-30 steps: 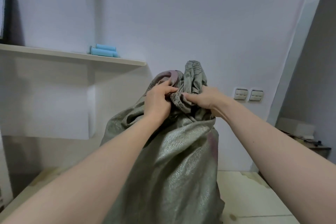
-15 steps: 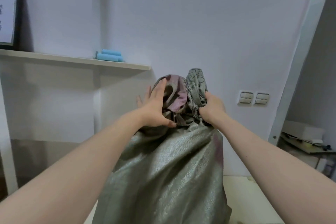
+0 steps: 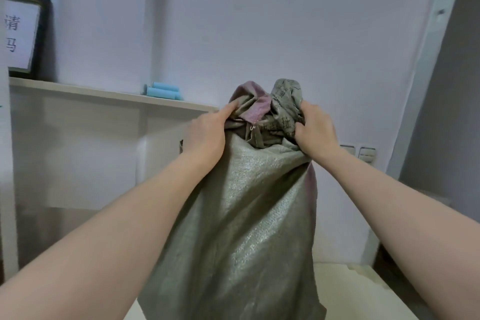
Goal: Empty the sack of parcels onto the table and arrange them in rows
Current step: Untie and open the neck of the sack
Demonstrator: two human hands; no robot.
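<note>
I see the sack (image 3: 246, 215) standing upright in the middle of my view, a grey-green woven one. Its neck is gathered into a bunch at the top and its base runs out of sight below the frame.

My right hand (image 3: 315, 132) is clamped on the right side of that bunch, with the fingers curled into the printed folds. My left hand (image 3: 207, 135) lies against the left side of the neck, thumb stretched up along the cloth. Its other fingers are hidden behind the sack, so I cannot tell whether it grips or only presses. The two hands are apart, with the bunched neck between them.

To the right of the sack's lower body there is a pale stretch of tabletop (image 3: 363, 291). Its far edge runs just behind the sack toward a dark gap at the right. A thin sliver of the same surface shows at the sack's lower left.

Behind the sack and to its left, a shelf (image 3: 104, 93) juts from the wall, and its front edge ends close to my left hand. On it, left of the sack's top, lie blue rolls (image 3: 163, 91). Further left a black-framed sign (image 3: 23, 34) stands on the shelf. Wall switches (image 3: 363, 154) sit just right of the sack's shoulder, partly behind my right wrist. Above the sack's neck there is only plain wall.
</note>
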